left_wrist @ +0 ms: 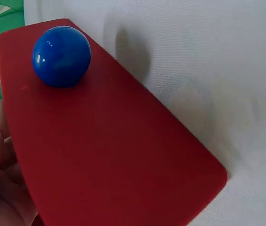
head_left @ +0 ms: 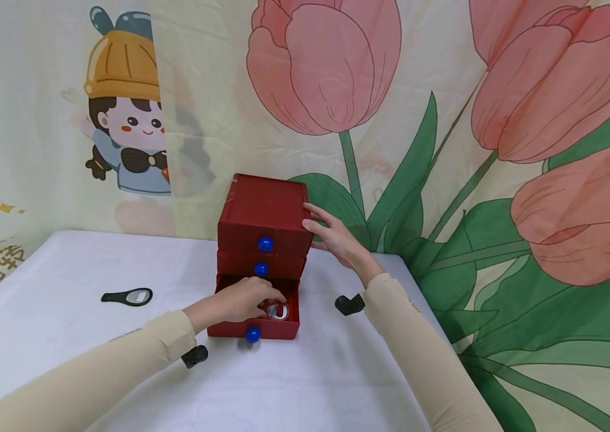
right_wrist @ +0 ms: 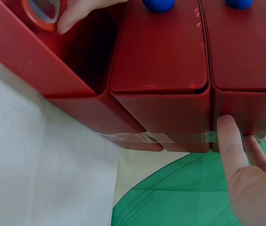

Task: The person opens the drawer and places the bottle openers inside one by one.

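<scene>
A red three-drawer cabinet (head_left: pixel 264 204) with blue ball knobs stands on the table, its bottom drawer (head_left: pixel 229 329) pulled out. My left hand (head_left: pixel 245 298) reaches into that drawer. Its fingers pinch a small ring-shaped thing (right_wrist: pixel 43 12) with an orange-red rim and a pale, shiny middle. In the left wrist view the drawer front (left_wrist: pixel 109 136) hides most of this hand. My right hand (head_left: pixel 337 236) rests its fingertips against the cabinet's upper right side, fingers extended. The right wrist view shows one finger (right_wrist: pixel 230 141) touching the side of the top unit.
A black-handled magnifying glass (head_left: pixel 128 297) lies on the white tablecloth (head_left: pixel 89 264) to the left of the cabinet. Clear tape (right_wrist: pixel 156 137) runs across the cabinet's side. A curtain printed with tulips (head_left: pixel 326 72) hangs behind the table. Black wrist devices (head_left: pixel 195 356) show below both sleeves.
</scene>
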Motion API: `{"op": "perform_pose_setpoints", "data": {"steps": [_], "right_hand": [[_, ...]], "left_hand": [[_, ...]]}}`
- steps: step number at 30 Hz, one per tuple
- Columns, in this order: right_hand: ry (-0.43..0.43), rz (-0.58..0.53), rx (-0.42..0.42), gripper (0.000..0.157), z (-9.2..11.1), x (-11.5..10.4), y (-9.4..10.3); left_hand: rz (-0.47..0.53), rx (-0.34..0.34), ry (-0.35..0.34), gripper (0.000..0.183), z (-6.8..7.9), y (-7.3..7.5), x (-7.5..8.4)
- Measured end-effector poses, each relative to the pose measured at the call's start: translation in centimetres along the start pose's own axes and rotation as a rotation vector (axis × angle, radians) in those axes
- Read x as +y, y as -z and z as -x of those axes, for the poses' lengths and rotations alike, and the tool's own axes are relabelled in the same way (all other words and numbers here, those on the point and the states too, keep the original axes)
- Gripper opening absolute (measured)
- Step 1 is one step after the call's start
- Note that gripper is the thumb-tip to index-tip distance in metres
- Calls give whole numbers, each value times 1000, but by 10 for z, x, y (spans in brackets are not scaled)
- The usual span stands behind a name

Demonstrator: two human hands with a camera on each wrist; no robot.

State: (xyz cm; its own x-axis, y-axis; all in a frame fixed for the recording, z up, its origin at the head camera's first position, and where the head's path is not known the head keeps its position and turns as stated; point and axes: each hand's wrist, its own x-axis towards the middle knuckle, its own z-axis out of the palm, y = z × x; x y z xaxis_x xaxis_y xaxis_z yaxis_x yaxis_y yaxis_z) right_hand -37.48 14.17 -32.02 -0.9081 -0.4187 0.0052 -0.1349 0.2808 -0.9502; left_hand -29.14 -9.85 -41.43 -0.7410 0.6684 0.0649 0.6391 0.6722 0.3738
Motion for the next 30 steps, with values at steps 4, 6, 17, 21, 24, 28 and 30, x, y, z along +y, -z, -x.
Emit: {"op": "perform_pose_setpoints", "data": {"steps": [4,6,17,21,24,28,30], "right_hand": [[2,0,-3,65,0,-1,0],[2,0,-3,65,1,-1,0],[3,-4,1,66,1,1,1],[10,-26,-9,65,1,0,0],[9,-36,-12,63,2,-1,0],[5,-31,-12,62,1,-1,0],[8,-30,-17,62,2,-1,-1]], "left_hand": [[-6,-10,-4,45,-5,-1,-1],[-12,-14,-7,44,-8,-2,-2],[-29,-48,12,41,-18,-11,-4],[-29,-67,25,41,-19,-12,-5],[-20,-80,28,41,-20,-12,-4],[-9,-81,27,41,-18,-11,-7],[0,-74,19,40,-16,-10,-9]]}}
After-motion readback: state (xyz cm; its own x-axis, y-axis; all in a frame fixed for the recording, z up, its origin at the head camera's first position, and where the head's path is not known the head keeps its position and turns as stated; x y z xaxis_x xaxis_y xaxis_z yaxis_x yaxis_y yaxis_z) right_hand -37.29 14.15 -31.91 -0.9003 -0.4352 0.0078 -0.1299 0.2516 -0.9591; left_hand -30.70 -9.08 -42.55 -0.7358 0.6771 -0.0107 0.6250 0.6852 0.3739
